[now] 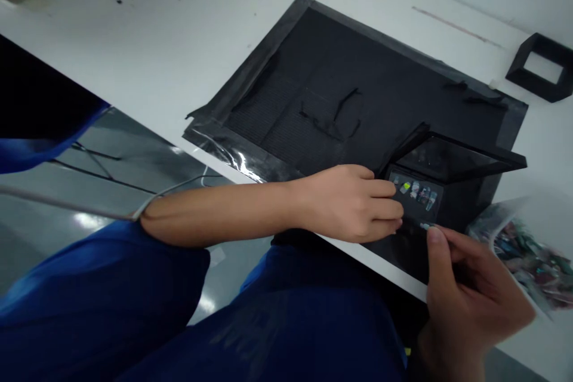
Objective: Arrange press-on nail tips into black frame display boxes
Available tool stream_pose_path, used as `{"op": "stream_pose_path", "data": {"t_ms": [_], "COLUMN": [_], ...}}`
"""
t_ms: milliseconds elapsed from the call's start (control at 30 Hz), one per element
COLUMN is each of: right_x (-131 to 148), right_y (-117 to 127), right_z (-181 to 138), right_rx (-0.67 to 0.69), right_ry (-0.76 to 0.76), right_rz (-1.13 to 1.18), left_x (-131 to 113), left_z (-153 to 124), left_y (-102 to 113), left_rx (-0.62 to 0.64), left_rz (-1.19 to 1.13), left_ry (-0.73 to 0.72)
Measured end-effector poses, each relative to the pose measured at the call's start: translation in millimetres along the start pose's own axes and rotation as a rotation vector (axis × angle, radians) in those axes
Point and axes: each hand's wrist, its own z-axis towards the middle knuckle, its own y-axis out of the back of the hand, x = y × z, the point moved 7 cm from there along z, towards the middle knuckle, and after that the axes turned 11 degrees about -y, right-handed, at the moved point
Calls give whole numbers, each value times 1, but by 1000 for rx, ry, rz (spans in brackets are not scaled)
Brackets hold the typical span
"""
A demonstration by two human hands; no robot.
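A small black box with its hinged lid raised stands near the table's front edge. In a row inside it lie several small shiny pieces, one of them yellow-green. My left hand is closed at the left side of the box, its fingers curled over the edge and the fingertips partly hidden. Between thumb and forefinger, my right hand pinches a small pale shiny piece above the front part of the box. Its exact kind is too small to make out.
Beneath the box a black mat is taped to the white table. At the right lies a clear plastic bag full of small colourful packets. A black square frame stands at the far right. A grey cable runs at my left.
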Motion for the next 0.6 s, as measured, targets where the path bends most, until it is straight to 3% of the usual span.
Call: {"op": "stream_pose_path", "data": {"t_ms": [300, 600], "right_x": [-2, 3], "right_y": [-5, -12], "right_z": [-1, 1], "right_rx": [-38, 62], "right_ry": [-47, 29], "right_rz": [-43, -56], "left_x": [5, 5], "left_z": [0, -7], "left_y": [4, 14], "left_rx": [-54, -177], "left_rz": [22, 49], "left_ry": [40, 5]}}
